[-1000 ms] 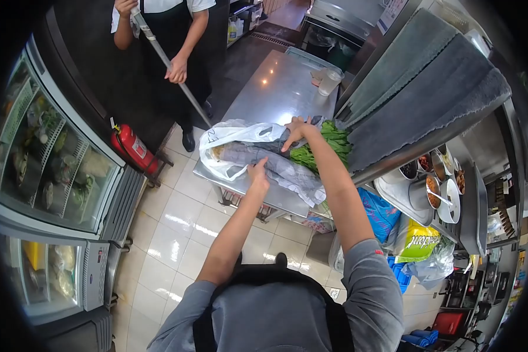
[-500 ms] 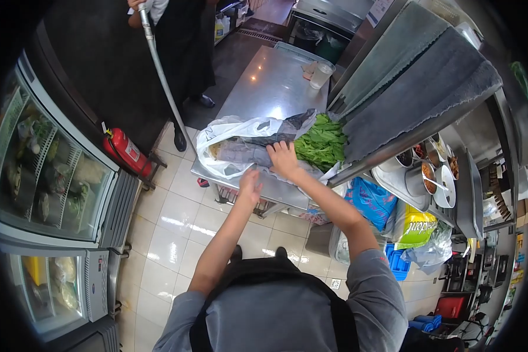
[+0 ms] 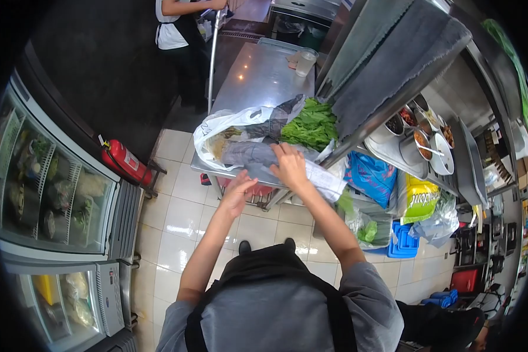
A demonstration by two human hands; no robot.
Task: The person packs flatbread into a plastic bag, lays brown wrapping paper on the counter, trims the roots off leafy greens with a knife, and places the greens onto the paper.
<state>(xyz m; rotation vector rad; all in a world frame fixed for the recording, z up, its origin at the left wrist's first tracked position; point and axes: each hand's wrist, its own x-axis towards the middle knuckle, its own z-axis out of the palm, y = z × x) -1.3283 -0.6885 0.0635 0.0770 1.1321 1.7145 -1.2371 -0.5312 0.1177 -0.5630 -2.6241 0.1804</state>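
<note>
On the steel table lies an opened white plastic bag with leafy green vegetables showing at its right end. A long bundle of greens in grey paper lies along the near side, pale at its left end, its right end sticking out past the table's front edge. My right hand has its fingers curled over the middle of this bundle. Just short of the table edge, my left hand is open with nothing in it, apart from the bundle.
A plastic cup stands at the far right of the table. Grey cloths hang over a shelf on the right, with food containers below. Underneath are a blue bag and bin. A fire extinguisher, fridges and a person holding a pole are left.
The paper-wrapped bundle has shifted toward me and right, its end now over the table edge, with my right hand on it. My left hand has moved slightly left. The person behind has shifted.
</note>
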